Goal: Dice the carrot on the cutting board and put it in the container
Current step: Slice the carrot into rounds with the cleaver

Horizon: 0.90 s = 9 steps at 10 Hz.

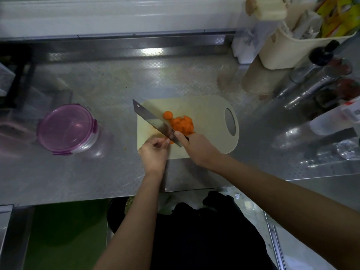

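Near edge: my two bare forearms reach over the steel worktop [116, 84] to the cream cutting board [210, 112]. Left grip [154, 152]: fingers curled, their tips pinching a small carrot end [171, 142] on the board's near left part; most of that piece is hidden by the blade. Right grip [196, 148]: closed round the handle of the knife [153, 121], one digit laid on the flat of the blade, the handle itself covered by my fingers. Blade: broad and rectangular, running away to the left, its tip past the board's far left corner. Just right of the blade: a heap of orange carrot slices [182, 124] on the middle of the board, with one round slice [168, 115] lying just beyond the heap. The board's oval handle hole lies at its right end. Well left of the board: the round container [66, 129], clear-walled, purple lid on, standing on the worktop. Far right: a cream basket [282, 49] and several bottles [319, 75], blurred
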Each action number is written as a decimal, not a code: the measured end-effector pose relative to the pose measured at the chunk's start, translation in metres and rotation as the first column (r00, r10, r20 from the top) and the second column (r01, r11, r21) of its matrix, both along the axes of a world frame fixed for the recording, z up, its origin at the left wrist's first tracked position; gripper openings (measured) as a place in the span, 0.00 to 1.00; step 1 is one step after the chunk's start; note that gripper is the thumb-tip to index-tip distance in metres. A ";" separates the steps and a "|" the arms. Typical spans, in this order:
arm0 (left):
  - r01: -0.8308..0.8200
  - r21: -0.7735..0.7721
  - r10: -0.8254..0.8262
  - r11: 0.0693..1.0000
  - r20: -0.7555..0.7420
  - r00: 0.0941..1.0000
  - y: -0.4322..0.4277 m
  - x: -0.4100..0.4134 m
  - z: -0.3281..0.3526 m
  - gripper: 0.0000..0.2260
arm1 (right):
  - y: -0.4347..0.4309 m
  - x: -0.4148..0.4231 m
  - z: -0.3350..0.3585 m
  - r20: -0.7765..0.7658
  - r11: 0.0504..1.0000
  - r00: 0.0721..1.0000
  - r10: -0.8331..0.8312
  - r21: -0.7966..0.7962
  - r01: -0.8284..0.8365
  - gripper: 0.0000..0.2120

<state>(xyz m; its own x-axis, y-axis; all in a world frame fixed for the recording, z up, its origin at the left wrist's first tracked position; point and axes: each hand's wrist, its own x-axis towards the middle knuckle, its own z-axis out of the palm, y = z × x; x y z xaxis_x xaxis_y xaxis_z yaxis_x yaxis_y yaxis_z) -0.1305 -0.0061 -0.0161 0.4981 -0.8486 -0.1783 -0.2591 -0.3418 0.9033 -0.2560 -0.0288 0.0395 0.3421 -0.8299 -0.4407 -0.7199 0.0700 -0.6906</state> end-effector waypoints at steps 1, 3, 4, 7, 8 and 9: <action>-0.002 -0.014 0.002 1.000 0.000 1.000 0.000 0.001 -0.001 0.07 | -0.002 0.003 0.003 0.029 0.999 0.999 -0.030 -0.024 0.031 0.16; -0.020 -0.027 0.019 0.999 -0.007 1.000 -0.002 0.001 -0.003 0.08 | -0.007 0.014 -0.005 -0.037 0.996 0.996 -0.080 -0.044 0.078 0.22; -0.033 -0.007 0.033 0.999 -0.022 0.999 -0.001 0.000 -0.002 0.05 | -0.007 0.016 -0.009 -0.051 0.998 0.997 -0.049 -0.053 0.047 0.22; -0.034 0.015 0.034 0.999 0.004 0.999 -0.003 -0.001 -0.004 0.01 | 0.008 0.002 -0.008 -0.013 0.989 0.990 -0.142 0.048 0.142 0.26; -0.029 0.002 0.029 1.000 0.025 0.999 -0.002 -0.001 -0.003 0.01 | 0.007 0.001 -0.010 0.010 0.997 0.997 -0.074 0.036 0.073 0.27; -0.023 -0.009 0.023 1.000 0.033 0.999 -0.002 -0.001 -0.002 0.01 | 0.001 0.005 -0.009 -0.047 1.000 0.999 -0.017 -0.025 0.016 0.26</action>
